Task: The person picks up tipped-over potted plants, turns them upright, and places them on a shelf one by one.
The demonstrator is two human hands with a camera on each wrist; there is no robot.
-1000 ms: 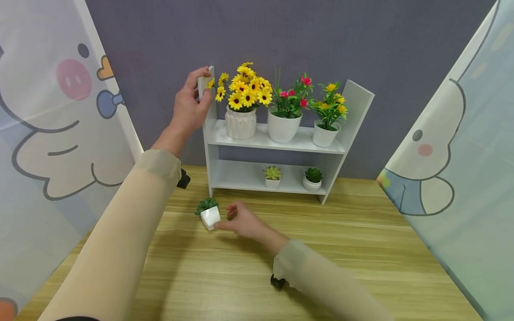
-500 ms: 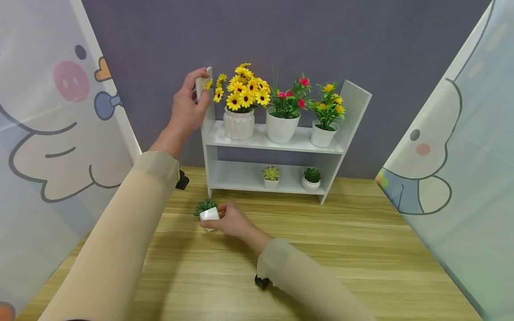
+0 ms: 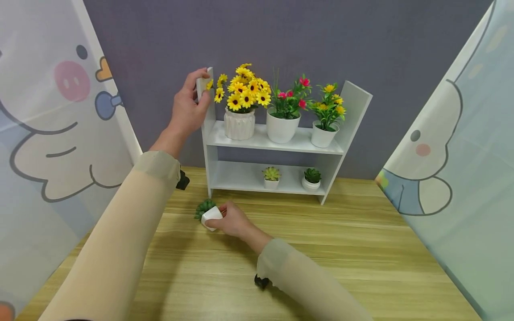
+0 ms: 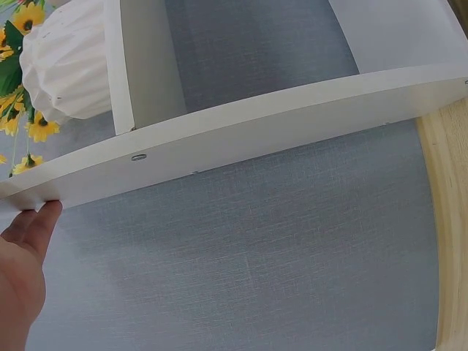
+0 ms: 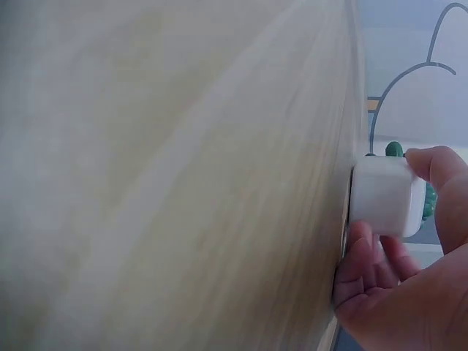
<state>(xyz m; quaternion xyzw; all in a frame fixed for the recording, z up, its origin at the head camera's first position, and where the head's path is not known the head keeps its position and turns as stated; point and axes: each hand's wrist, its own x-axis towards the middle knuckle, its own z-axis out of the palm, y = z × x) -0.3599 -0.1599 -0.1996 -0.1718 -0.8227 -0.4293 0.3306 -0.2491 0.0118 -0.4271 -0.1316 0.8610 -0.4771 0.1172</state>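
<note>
My left hand [image 3: 188, 104] grips the upper end of the left side panel of a white two-tier shelf [image 3: 277, 145]. In the left wrist view, fingertips [image 4: 45, 219] lie against that panel's outer face. In front of the shelf's left foot, a small potted succulent [image 3: 211, 216] lies tipped on its side, its green leaves pointing left. My right hand [image 3: 233, 220] pinches its white square pot between thumb and fingers. From the right wrist, the pot [image 5: 384, 196] appears right at the tabletop, with most of the leaves hidden behind it.
On the upper tier stand a yellow sunflower pot [image 3: 240, 122], a pink-flowered pot [image 3: 283, 127] and a smaller yellow-flowered pot [image 3: 323, 135]. The lower tier holds a light green succulent [image 3: 271, 177] and a dark green one [image 3: 311, 179]. Wooden table [image 3: 341, 240] below; cartoon-printed curtains [image 3: 425, 147] flank it.
My right hand has moved left to the tipped succulent and taken hold of its pot, which has turned slightly. The left hand stays on the shelf panel.
</note>
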